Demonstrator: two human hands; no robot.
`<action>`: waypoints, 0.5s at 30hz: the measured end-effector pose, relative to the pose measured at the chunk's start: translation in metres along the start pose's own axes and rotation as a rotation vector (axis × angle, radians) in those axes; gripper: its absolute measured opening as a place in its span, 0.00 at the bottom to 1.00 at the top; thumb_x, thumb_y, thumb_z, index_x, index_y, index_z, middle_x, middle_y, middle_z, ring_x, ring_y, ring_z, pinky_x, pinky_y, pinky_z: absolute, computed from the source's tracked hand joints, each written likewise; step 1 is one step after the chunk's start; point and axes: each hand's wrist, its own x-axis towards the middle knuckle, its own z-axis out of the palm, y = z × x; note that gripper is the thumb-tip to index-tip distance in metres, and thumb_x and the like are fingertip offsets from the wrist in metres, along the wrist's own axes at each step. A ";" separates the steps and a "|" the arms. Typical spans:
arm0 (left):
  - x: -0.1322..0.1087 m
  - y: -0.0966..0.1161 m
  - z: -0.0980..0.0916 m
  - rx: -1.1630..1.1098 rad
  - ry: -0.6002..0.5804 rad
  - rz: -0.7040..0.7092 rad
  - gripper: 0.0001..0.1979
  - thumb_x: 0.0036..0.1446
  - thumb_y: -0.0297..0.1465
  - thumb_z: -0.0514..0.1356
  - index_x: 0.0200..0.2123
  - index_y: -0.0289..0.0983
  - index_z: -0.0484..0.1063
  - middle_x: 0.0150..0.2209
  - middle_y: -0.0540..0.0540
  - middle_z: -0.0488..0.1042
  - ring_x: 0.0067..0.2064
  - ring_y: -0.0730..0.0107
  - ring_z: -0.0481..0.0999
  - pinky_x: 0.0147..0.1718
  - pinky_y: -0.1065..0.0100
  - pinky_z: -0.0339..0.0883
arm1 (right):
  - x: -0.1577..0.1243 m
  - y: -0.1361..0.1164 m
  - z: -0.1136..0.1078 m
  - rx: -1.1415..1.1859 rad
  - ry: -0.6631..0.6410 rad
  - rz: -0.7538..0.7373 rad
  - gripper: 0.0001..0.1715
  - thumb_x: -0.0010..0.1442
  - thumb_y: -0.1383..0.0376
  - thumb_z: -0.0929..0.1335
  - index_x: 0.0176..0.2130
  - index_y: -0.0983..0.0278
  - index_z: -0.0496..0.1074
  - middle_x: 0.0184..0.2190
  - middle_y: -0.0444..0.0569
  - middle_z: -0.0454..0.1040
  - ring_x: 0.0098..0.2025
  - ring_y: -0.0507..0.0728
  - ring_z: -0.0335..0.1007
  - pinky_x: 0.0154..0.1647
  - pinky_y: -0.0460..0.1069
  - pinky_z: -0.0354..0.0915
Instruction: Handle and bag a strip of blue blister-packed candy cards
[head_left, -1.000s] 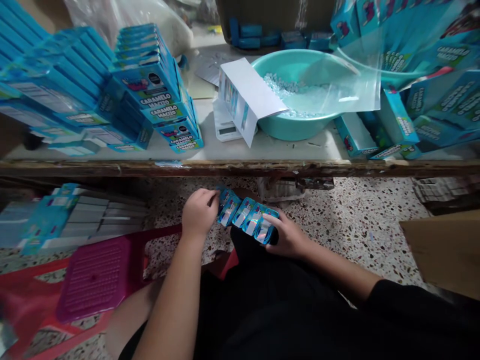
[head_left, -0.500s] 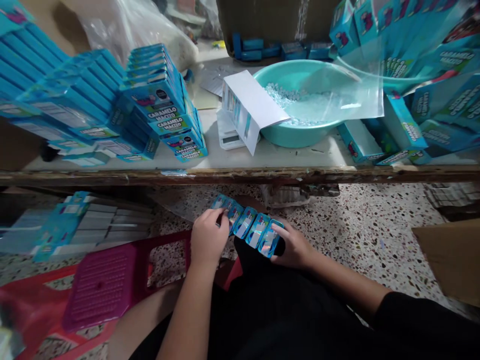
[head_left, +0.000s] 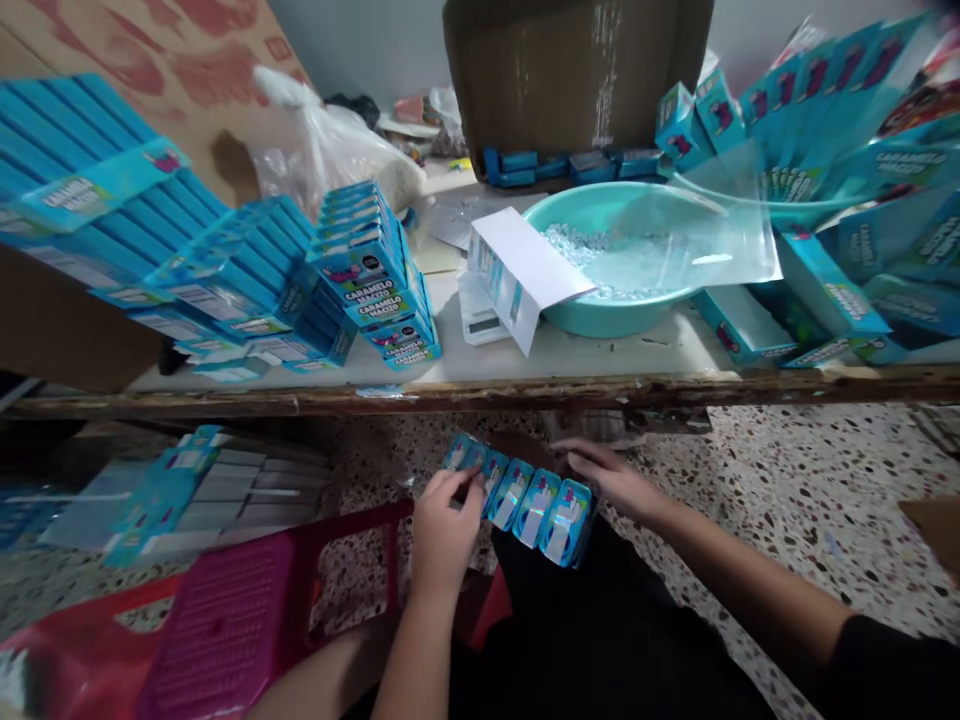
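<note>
A row of several small blue candy boxes (head_left: 529,500) with shiny fronts rests on my lap, below the table edge. My left hand (head_left: 444,525) pinches the left end of the row. At the far side of the row, my right hand (head_left: 611,478) lies flat with fingers stretched along the boxes' tops. Both forearms reach in from the bottom of the view.
A worn table edge (head_left: 480,392) runs across above my hands. On the table stand stacks of blue "Caramelo Macizo" boxes (head_left: 367,275), a teal basin (head_left: 600,315) of small candies, a white folded carton (head_left: 517,265) and more blue boxes (head_left: 825,290). A pink stool (head_left: 225,620) sits left; flat cartons (head_left: 195,490) lie on the floor.
The camera tilted up, showing more of the table. My right hand let go of the row's right end and now lies flat along its far side. My left hand stays at the left end.
</note>
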 end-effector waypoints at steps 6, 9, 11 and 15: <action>-0.007 0.000 0.005 -0.033 0.036 0.047 0.09 0.61 0.35 0.59 0.37 0.40 0.79 0.33 0.49 0.74 0.36 0.70 0.75 0.40 0.69 0.68 | 0.075 0.008 0.023 0.041 -0.211 -0.013 0.30 0.57 0.48 0.70 0.54 0.60 0.71 0.56 0.52 0.71 0.61 0.64 0.64 0.64 0.61 0.56; -0.016 -0.003 0.011 -0.009 0.137 0.133 0.08 0.62 0.34 0.59 0.38 0.41 0.79 0.35 0.49 0.74 0.39 0.70 0.75 0.48 0.65 0.69 | 0.097 0.018 0.041 0.168 -0.338 -0.018 0.31 0.54 0.54 0.70 0.56 0.60 0.69 0.57 0.52 0.71 0.62 0.63 0.64 0.65 0.60 0.55; -0.021 -0.008 0.017 0.039 0.292 0.162 0.07 0.61 0.34 0.61 0.41 0.41 0.78 0.40 0.46 0.74 0.44 0.67 0.76 0.55 0.60 0.66 | 0.102 0.023 0.049 0.172 -0.373 -0.031 0.29 0.53 0.57 0.69 0.54 0.61 0.71 0.58 0.52 0.71 0.62 0.63 0.63 0.67 0.60 0.52; -0.028 -0.018 0.025 -0.034 0.656 -0.105 0.35 0.50 0.43 0.68 0.59 0.36 0.65 0.58 0.35 0.64 0.61 0.52 0.65 0.62 0.50 0.60 | 0.097 0.022 0.053 0.182 -0.368 -0.021 0.26 0.54 0.58 0.68 0.53 0.60 0.73 0.57 0.51 0.72 0.62 0.64 0.64 0.65 0.59 0.54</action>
